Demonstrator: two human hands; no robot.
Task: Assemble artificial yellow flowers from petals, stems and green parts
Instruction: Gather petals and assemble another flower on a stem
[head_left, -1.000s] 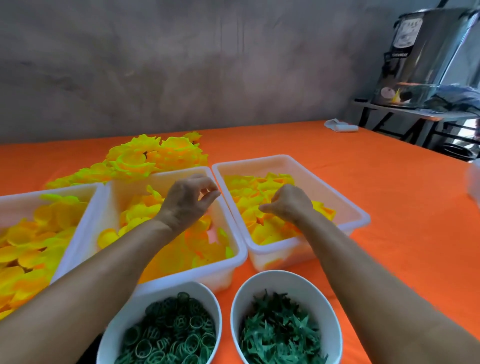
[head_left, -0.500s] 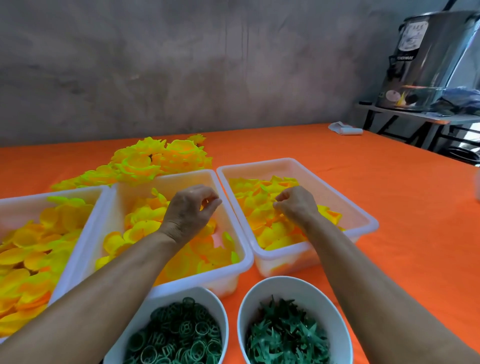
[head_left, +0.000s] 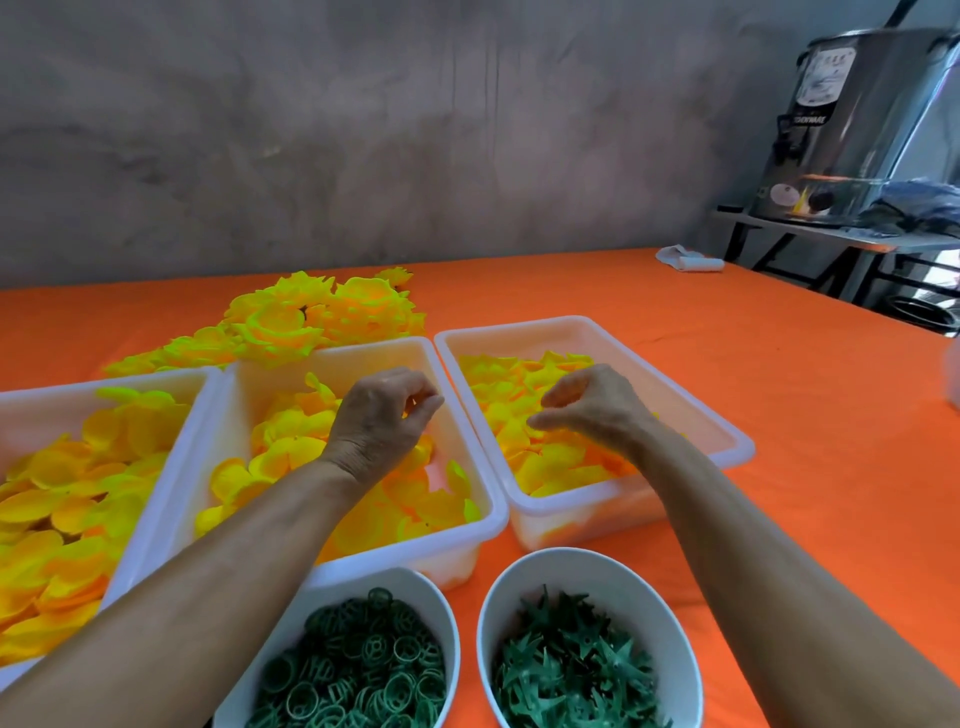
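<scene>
— On the orange tabletop (head_left: 779, 467), what is laid out?

— Item one: three white tubs side by side, each holding loose yellow petals. Left tub (head_left: 171, 447), middle tub (head_left: 467, 452), right tub (head_left: 727, 441). Item two: two white bowls at the near edge; the left bowl (head_left: 447, 613) holds green rings (head_left: 363, 670), the right bowl (head_left: 670, 629) holds green star-shaped parts (head_left: 566, 670). Item three: a heap of finished yellow flowers (head_left: 317, 322) behind the left and middle tubs.

— And the hands?

— Left hand (head_left: 379, 421): over the middle tub, fingers curled toward the thumb, tips nearly meeting. A bit of yellow shows at the fingertips, but I cannot tell whether they grip a petal. Right hand (head_left: 592, 405): over the right tub, fingers bent loosely downward just above the petals (head_left: 550, 462); whether it has hold of one is not clear.

— Anything further back?

— A small white cloth (head_left: 688, 258) at the far edge of the tabletop, and a large steel urn (head_left: 862, 124) on a separate stand to the right.
</scene>
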